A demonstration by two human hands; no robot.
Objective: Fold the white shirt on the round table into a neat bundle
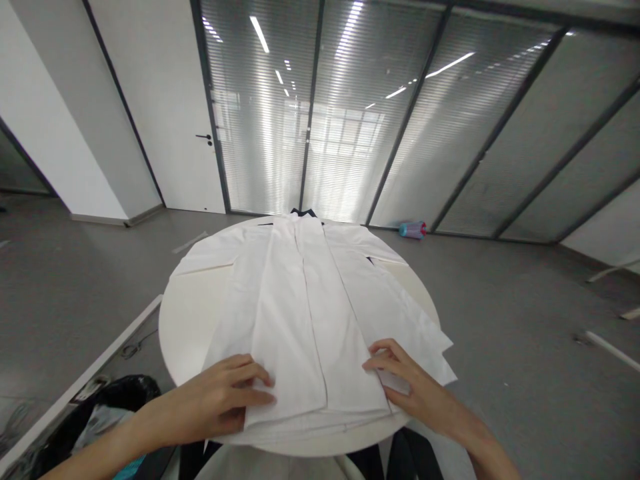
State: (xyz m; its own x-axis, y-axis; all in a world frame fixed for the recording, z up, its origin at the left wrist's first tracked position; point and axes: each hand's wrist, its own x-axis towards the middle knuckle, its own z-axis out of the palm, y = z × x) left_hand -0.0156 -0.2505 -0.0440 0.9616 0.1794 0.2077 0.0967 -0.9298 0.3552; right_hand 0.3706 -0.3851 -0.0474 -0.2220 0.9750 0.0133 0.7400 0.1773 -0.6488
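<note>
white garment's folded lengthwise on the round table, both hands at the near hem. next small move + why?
Probably pinch the near hem with both hands and fold it away toward the collar. The white garment already lies in a narrow strip with both side panels folded in, and the left hand and right hand rest flat at its near corners on the round table, with no grip taken yet.

Count: two hands, left hand, right hand; one white garment under fingers; one round tabletop; one bottle on floor beyond fingers.
</note>
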